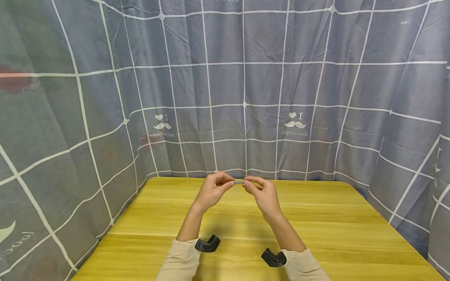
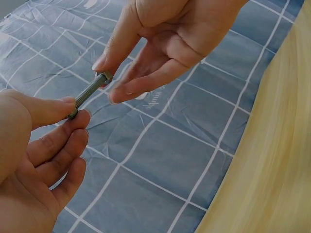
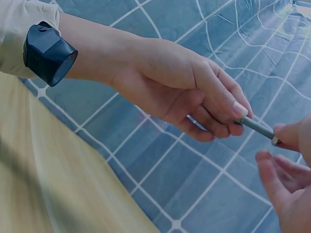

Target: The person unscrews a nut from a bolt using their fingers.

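Observation:
A thin grey metal bolt (image 2: 88,93) spans the gap between the two hands, its threaded shank bare in the middle. In the head view the left hand (image 1: 210,192) pinches one end between thumb and fingertips. My right hand (image 1: 266,196) has its thumb and fingers at the other end, where a hexagonal piece (image 3: 275,141) shows beside the thumb in the right wrist view. The left wrist view shows a small wider piece (image 2: 73,114) at the left fingertips, partly hidden by them. Both hands are raised over the table's far part.
A yellow wood-grain table (image 1: 239,249) lies beneath the forearms. Grey curtains with white grid lines (image 1: 225,86) hang behind and on both sides of it. Black wrist cameras (image 1: 207,244) sit at both beige sleeves (image 1: 181,259).

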`<state>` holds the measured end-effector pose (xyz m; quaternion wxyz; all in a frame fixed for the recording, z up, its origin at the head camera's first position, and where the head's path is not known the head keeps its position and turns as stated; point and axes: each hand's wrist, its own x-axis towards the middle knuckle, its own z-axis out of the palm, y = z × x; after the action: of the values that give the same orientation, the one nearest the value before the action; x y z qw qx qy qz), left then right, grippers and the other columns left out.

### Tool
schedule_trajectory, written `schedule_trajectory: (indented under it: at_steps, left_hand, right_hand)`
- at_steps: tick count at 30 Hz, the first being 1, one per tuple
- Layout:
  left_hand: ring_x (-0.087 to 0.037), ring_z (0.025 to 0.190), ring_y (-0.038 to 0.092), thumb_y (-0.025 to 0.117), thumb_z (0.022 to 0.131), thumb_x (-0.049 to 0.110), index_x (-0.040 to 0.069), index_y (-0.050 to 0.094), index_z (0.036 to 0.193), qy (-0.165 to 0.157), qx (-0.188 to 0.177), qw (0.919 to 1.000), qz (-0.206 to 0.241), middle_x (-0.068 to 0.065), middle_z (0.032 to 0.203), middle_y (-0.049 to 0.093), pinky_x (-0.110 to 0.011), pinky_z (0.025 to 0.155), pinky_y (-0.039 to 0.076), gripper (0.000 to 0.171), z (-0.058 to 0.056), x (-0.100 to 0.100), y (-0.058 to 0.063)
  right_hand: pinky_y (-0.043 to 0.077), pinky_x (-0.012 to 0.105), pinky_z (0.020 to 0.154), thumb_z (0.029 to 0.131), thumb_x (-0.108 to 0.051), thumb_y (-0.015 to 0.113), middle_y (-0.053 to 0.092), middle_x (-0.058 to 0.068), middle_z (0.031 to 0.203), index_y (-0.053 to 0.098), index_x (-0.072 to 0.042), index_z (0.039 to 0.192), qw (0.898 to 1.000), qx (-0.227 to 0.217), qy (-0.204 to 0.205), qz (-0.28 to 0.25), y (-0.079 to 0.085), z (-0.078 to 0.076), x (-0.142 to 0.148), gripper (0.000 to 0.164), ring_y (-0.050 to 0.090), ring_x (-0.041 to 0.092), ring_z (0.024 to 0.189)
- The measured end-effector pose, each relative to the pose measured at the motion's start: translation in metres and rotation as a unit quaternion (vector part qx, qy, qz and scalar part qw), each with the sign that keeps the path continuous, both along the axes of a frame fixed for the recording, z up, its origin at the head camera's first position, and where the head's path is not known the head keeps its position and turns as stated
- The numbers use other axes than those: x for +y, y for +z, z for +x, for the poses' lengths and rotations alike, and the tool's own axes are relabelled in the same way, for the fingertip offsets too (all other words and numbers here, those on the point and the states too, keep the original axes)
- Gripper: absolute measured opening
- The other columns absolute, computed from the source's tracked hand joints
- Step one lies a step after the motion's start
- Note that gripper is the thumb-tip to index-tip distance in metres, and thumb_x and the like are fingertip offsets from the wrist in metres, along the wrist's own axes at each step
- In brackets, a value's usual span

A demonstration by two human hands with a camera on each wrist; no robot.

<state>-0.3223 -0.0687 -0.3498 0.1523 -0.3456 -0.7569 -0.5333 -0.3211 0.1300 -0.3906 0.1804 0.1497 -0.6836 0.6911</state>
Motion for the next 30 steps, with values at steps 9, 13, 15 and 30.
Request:
schedule_trajectory:
  at_steps: [9, 13, 15, 30]
  left_hand:
    - [-0.032, 0.089, 0.067, 0.066, 0.098, -0.005, -0.01, 0.073, 0.105, -0.003, -0.004, 1.0, 0.0, -0.02, 0.099, 0.072, -0.035, 0.08, 0.054, 0.01, 0.0011, 0.0006, 0.0007]
    - [-0.033, 0.089, 0.067, 0.066, 0.098, -0.006, -0.01, 0.073, 0.104, -0.007, -0.003, 1.0, 0.0, -0.02, 0.098, 0.072, -0.035, 0.079, 0.054, 0.01, 0.0009, 0.0012, 0.0008]
    - [-0.033, 0.089, 0.068, 0.066, 0.098, -0.006, -0.01, 0.072, 0.104, -0.008, -0.003, 1.0, -0.002, -0.02, 0.098, 0.072, -0.036, 0.079, 0.054, 0.01, 0.0007, 0.0015, 0.0007]
    - [-0.038, 0.089, 0.067, 0.066, 0.098, -0.005, -0.01, 0.072, 0.104, -0.008, -0.003, 1.0, 0.0, -0.023, 0.098, 0.072, -0.034, 0.078, 0.053, 0.01, 0.0003, 0.0008, 0.0003]
  right_hand:
    - [0.054, 0.033, 0.092, 0.097, -0.001, 0.072, 0.068, 0.015, 0.116, 0.072, 0.004, 0.115, 1.0, 0.013, 0.005, 0.013, -0.0008, 0.0002, 0.0007, 0.019, 0.067, 0.03, 0.105]
    - [0.053, 0.034, 0.094, 0.097, 0.0, 0.071, 0.068, 0.016, 0.118, 0.071, 0.005, 0.11, 1.0, 0.02, 0.002, 0.0, 0.0001, -0.0003, 0.0, 0.014, 0.065, 0.029, 0.108]
    - [0.053, 0.033, 0.094, 0.097, 0.002, 0.07, 0.068, 0.017, 0.119, 0.07, 0.006, 0.111, 1.0, 0.023, 0.001, -0.004, 0.0005, -0.0004, -0.0005, 0.015, 0.065, 0.029, 0.108]
    - [0.055, 0.037, 0.092, 0.096, 0.002, 0.072, 0.067, 0.017, 0.123, 0.072, 0.005, 0.118, 1.0, 0.012, -0.003, 0.023, 0.0, 0.0012, -0.001, 0.022, 0.069, 0.032, 0.105]
